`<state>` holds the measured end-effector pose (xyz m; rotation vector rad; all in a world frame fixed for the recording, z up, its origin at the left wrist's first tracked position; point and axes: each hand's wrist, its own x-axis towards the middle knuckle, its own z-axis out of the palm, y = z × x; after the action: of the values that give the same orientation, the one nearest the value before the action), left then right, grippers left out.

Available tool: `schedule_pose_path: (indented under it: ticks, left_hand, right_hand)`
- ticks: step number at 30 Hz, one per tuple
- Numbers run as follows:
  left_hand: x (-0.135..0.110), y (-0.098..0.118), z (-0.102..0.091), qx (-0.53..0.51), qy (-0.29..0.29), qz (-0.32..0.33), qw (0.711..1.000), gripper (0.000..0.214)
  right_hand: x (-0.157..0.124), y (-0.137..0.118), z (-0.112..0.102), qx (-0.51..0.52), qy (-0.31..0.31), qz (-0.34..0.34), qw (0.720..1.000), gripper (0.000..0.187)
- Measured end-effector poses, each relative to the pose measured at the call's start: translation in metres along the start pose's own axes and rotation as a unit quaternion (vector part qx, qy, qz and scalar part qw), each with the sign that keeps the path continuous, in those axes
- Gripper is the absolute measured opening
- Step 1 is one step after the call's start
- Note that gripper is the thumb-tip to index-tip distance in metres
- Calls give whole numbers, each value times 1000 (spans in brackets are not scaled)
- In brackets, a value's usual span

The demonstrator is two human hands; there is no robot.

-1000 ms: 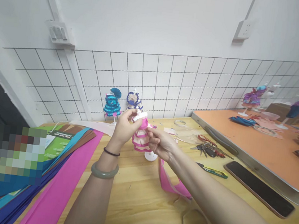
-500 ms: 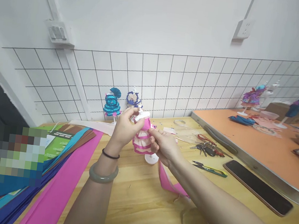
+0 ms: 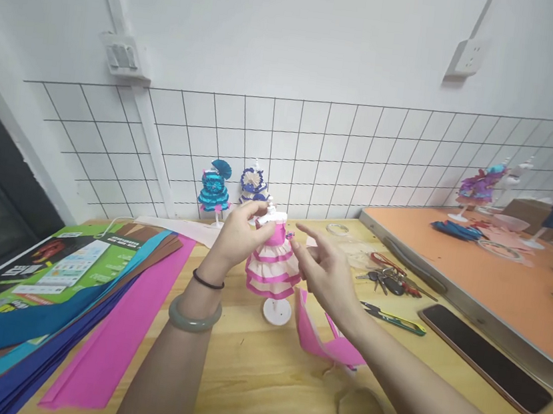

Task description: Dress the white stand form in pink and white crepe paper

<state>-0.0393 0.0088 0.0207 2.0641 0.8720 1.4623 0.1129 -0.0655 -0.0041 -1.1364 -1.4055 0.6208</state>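
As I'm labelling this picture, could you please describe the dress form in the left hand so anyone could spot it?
On the wooden table below the gridded wall, look for the left hand. It grips a dress form on a round white base. Unlike the teal form and the blue-and-cream form behind it, this one wears a pink bodice over a cream skirt banded in pink.

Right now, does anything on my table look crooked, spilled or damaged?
Nothing looks plainly spilled or damaged. The dress form in your left hand seems tilted, its neck left of its base, though the wide view may exaggerate that. The pink strip near your right hand is curled, unlike the flat pink paper at left.
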Motion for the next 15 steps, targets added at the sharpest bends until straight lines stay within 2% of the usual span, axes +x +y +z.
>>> schedule_pose_path:
  ticks: [3, 7, 10, 15]
  left_hand:
    - [1, -2, 1, -6, -14, -3, 1000, 22]
    - [1, -8, 3, -21, -43, -16, 999, 25]
    - [1, -12, 3, -38, -54, -21, 998, 25]
    - [1, -14, 1, -58, -61, -36, 996, 28]
  right_hand:
    - [-4, 8, -1, -149, -37, -100, 983, 42]
    - [-6, 20, 2, -276, -65, -150, 947, 43]
    - [-8, 24, 2, -291, -73, -165, 940, 42]
    - [-3, 20, -5, -207, -21, -145, 967, 34]
